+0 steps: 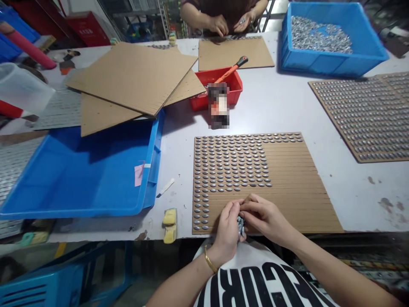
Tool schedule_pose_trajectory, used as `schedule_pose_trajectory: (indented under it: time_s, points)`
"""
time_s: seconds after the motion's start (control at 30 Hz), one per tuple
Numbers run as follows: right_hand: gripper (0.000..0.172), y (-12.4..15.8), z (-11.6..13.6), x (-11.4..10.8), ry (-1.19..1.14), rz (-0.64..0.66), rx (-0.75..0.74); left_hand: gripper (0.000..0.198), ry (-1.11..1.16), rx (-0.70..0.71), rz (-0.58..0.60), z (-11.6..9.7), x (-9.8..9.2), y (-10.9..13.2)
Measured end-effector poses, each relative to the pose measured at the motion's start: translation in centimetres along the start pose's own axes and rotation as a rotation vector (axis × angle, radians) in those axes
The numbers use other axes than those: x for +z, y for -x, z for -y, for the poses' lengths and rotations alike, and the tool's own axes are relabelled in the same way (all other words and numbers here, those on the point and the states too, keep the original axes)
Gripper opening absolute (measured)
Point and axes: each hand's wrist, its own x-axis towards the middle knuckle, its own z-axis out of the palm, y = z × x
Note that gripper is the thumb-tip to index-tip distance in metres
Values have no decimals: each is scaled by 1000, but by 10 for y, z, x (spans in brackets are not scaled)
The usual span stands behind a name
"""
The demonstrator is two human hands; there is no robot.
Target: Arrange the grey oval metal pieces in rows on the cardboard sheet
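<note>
Silver metal pieces (240, 226) are bunched in a small clump, held low between the two hands over the near edge of a corrugated cardboard sheet (297, 204) in the head view. The left hand (228, 232) is clenched around the clump. The right hand (265, 217) is curled in against the left, but its fingertips are hidden, so whether it is grasping the clump cannot be told. The sheet is part-filled: rows of oval pieces (230, 162) are packed at its upper left and down its left edge, and the grooves at the lower right are left bare.

At 1 o'clock, a blue plastic crate (335, 64) is heaped with more pieces. At 3 o'clock, a filled board (367, 119) is laid out. At 12 o'clock, a co-worker's hands (230, 23) are seen across the table. Nearer, a red bin (234, 87) is holding an orange-handled tool (231, 68), its far end hidden. In front of the bin, a pixelated object (219, 105) cannot be made out. How many pieces are in the clump is masked by the fingers.
</note>
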Motion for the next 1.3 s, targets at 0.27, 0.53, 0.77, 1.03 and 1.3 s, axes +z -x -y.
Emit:
schedule_pose_trajectory:
  time_s: [0.27, 0.53, 0.77, 1.03, 1.3]
  points:
    - [15, 6, -11, 0, 86, -182, -109, 34, 69, -33, -22, 3, 1, -5]
    - [12, 5, -10, -2, -77, -194, -97, 36, 58, -17, 6, -3, 3, -3]
    - [12, 8, -21, 6, -279, -294, -23, 36, 80, -40, 33, 1, 3, -7]
    - [22, 9, -20, -5, 102, -241, -226, 32, 48, -25, -17, -8, 3, -3]
    - [16, 13, -21, -10, 7, -158, -140, 33, 30, -35, -19, -5, 4, -4]
